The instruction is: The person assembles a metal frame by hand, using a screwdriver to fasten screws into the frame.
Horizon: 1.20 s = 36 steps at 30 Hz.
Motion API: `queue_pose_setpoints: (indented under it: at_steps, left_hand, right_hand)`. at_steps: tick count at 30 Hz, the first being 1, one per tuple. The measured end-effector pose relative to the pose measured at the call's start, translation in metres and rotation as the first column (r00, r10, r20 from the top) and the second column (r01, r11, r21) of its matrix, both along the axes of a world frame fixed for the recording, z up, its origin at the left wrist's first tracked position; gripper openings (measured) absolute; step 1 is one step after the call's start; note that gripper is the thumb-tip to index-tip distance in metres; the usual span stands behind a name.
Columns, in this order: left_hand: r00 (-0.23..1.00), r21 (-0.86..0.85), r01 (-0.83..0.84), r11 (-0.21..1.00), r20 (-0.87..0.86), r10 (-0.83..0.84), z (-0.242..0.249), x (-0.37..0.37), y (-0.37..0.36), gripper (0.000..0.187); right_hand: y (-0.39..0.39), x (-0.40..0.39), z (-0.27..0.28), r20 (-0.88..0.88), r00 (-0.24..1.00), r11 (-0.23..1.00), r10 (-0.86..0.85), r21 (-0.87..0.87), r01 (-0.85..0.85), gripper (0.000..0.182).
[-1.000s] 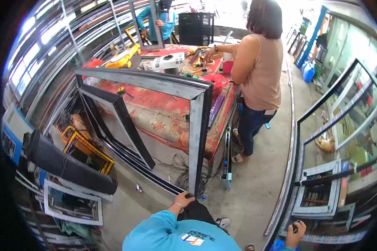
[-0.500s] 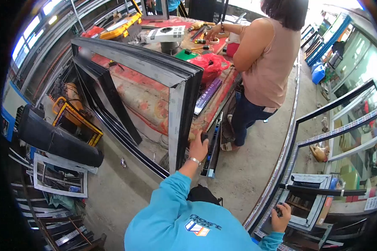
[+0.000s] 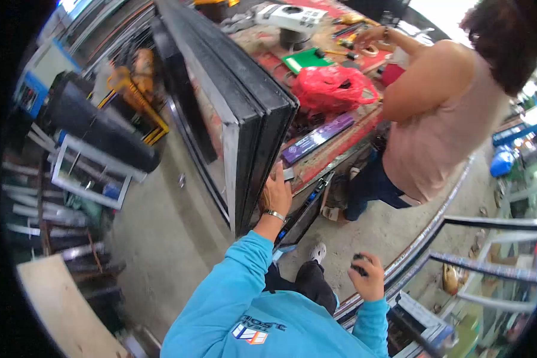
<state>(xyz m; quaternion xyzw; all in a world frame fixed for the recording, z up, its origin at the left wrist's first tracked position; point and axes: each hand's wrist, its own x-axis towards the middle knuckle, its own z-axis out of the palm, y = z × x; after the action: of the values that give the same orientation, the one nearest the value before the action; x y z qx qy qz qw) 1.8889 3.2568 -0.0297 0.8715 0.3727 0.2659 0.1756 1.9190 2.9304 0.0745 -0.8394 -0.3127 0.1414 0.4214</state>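
Note:
A large black window frame (image 3: 253, 95), with pale protective film along one face, stands on its edge in front of me. My left hand (image 3: 274, 194), wearing a metal wristband, is at the frame's near upright side. Its fingers are closed about a small dark grey piece (image 3: 289, 174), whose kind I cannot make out. Out to the right, above the floor, my right hand (image 3: 369, 277) is closed on small black pieces (image 3: 359, 265). Their exact kind is too small to tell. Part of my left fingers is hidden against the frame.
A worktable (image 3: 319, 164) behind the frame carries a red plastic bag (image 3: 331, 88), a purple box (image 3: 318, 138) and a green item (image 3: 307, 60). Another person (image 3: 435, 113) stands at its right side, reaching over it. More frames (image 3: 92, 170) lie to the left and right.
My view has turned and come closer to the frame. My right hand has come inward and up from the lower right, still holding the black pieces. My left hand stays at the frame's side.

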Motion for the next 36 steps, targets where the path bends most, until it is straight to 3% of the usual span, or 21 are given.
queue_pose_setpoints:
  at_steps: [2,4,6,7,8,9,11,12,14,17,19,21,22,24,26,27,29,31,33,34,36]
  left_hand:
    - [0.999,0.002,-0.05,0.999,-0.018,0.05,0.007,-0.005,-0.016,0.06]
    - [0.998,0.034,-0.053,0.998,-0.016,0.054,0.023,-0.014,-0.042,0.056]
    - [0.995,0.011,-0.067,0.998,-0.079,0.068,0.021,-0.043,-0.068,0.055]
    - [0.994,-0.01,-0.041,0.999,-0.099,0.04,0.019,-0.062,-0.083,0.054]
    - [0.989,-0.05,-0.069,0.996,-0.133,0.061,0.016,-0.083,-0.098,0.053]
    - [0.987,-0.059,-0.086,0.995,-0.144,0.077,0.009,-0.104,-0.116,0.053]
    - [0.881,-0.093,-0.358,0.929,-0.363,0.303,-0.008,-0.137,-0.142,0.053]
    - [0.877,-0.093,-0.371,0.924,-0.361,0.316,-0.013,-0.144,-0.146,0.053]
    - [0.94,-0.422,-0.339,0.841,-0.186,0.285,-0.021,-0.153,-0.152,0.059]
    - [0.906,-0.529,-0.418,0.738,-0.189,0.378,-0.037,-0.153,-0.147,0.063]
    - [0.887,-0.532,-0.458,0.712,-0.218,0.407,-0.032,-0.151,-0.144,0.061]
    - [0.867,-0.533,-0.495,0.687,-0.245,0.435,-0.031,-0.157,-0.151,0.06]
    - [0.9,-0.54,-0.432,0.722,-0.208,0.383,-0.035,-0.163,-0.158,0.057]
    - [0.926,-0.554,-0.372,0.745,-0.164,0.341,-0.04,-0.174,-0.175,0.054]
    - [0.893,-0.66,-0.423,0.622,-0.185,0.411,-0.045,-0.181,-0.196,0.047]
    - [0.898,-0.673,-0.404,0.619,-0.164,0.408,-0.047,-0.185,-0.206,0.047]
    - [0.896,-0.658,-0.387,0.645,-0.104,0.432,-0.051,-0.196,-0.215,0.043]
    - [0.89,-0.655,-0.357,0.666,-0.022,0.456,-0.054,-0.213,-0.231,0.043]
    - [0.853,-0.622,-0.368,0.691,0.07,0.517,-0.053,-0.241,-0.241,0.044]
    - [0.855,-0.614,-0.364,0.7,0.078,0.513,-0.047,-0.256,-0.242,0.044]
    - [0.861,-0.54,-0.404,0.738,0.047,0.506,-0.025,-0.288,-0.251,0.043]
  right_hand:
    - [0.022,0.05,-0.007,-0.109,0.985,0.99,0.136,-0.01,-0.138,0.024]
    - [0.051,0.096,-0.018,0.045,0.955,0.952,0.292,0.077,-0.295,0.028]
    - [0.076,0.14,-0.048,0.082,0.877,0.869,0.474,0.121,-0.481,0.052]
    - [0.09,0.149,-0.05,-0.323,0.831,0.889,0.453,0.102,-0.446,0.064]
    - [0.101,0.158,-0.051,-0.668,0.661,0.907,0.343,0.053,-0.417,0.076]
    - [0.112,0.167,-0.073,-0.678,0.648,0.9,0.348,0.049,-0.432,0.076]
    - [0.136,0.182,-0.134,-0.804,0.482,0.929,0.349,0.229,-0.291,0.089]
    - [0.146,0.187,-0.143,-0.803,0.479,0.925,0.356,0.228,-0.305,0.089]
    - [0.166,0.192,-0.151,-0.925,0.325,0.98,0.198,0.177,-0.093,0.088]
    - [0.175,0.205,-0.149,-0.948,0.228,0.953,0.223,0.162,-0.256,0.089]
    - [0.176,0.196,-0.145,-0.947,0.26,0.958,0.189,0.119,-0.262,0.085]
    - [0.173,0.181,-0.137,-0.87,0.466,0.966,0.159,0.04,-0.254,0.079]
    - [0.169,0.178,-0.144,-0.846,0.493,0.965,0.205,0.09,-0.247,0.075]
    - [0.161,0.174,-0.148,-0.833,0.508,0.956,0.219,0.079,-0.283,0.075]
    - [0.155,0.164,-0.128,-0.817,0.546,0.926,0.187,-0.039,-0.375,0.076]
    - [0.152,0.162,-0.136,-0.803,0.567,0.927,0.181,-0.053,-0.371,0.076]
    - [0.154,0.158,-0.142,-0.678,0.621,0.866,0.394,0.048,-0.498,0.071]
    - [0.157,0.134,-0.102,-0.75,0.578,0.839,0.322,-0.058,-0.541,0.071]
    - [0.153,0.12,-0.125,-0.613,0.595,0.779,0.52,0.056,-0.624,0.071]
    - [0.153,0.094,-0.089,-0.643,0.608,0.77,0.465,-0.045,-0.636,0.073]
    - [0.143,0.064,-0.098,-0.61,0.597,0.765,0.521,0.024,-0.644,0.072]
